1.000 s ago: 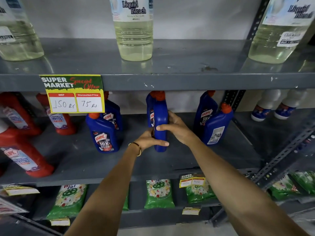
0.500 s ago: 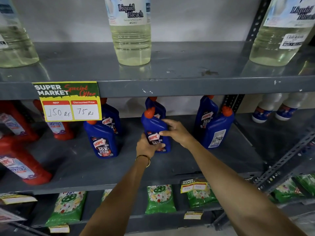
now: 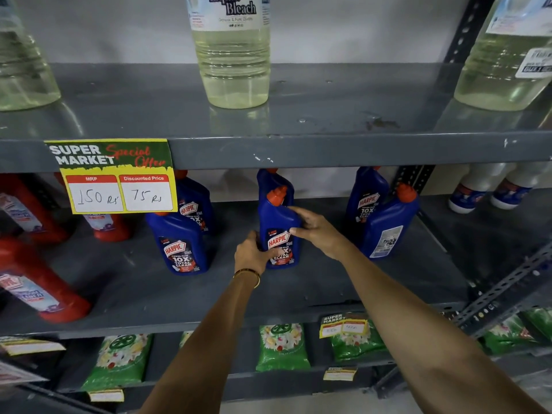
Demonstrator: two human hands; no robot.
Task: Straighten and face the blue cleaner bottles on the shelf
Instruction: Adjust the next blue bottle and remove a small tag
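Note:
On the grey middle shelf (image 3: 298, 294) stands a blue cleaner bottle (image 3: 276, 222) with an orange cap, its label facing me. My left hand (image 3: 251, 253) grips its lower left side and my right hand (image 3: 316, 230) holds its right side. Another blue bottle (image 3: 273, 182) stands right behind it, mostly hidden. To the left, a front bottle (image 3: 180, 246) faces forward with a second one (image 3: 195, 204) behind. To the right, a front bottle (image 3: 388, 225) shows its back label, and the bottle behind it (image 3: 367, 198) faces forward.
Red cleaner bottles (image 3: 38, 282) lean at the shelf's left. White bottles (image 3: 484, 189) stand far right behind a slotted upright (image 3: 507, 288). A price tag (image 3: 116, 177) hangs from the upper shelf, which carries bleach bottles (image 3: 233, 55). Green packets (image 3: 282, 345) fill the lower shelf.
The centre bottle was side-on in my hands a second ago; it has been turned so its label faces me and now stands on the shelf. The camera has moved closer.

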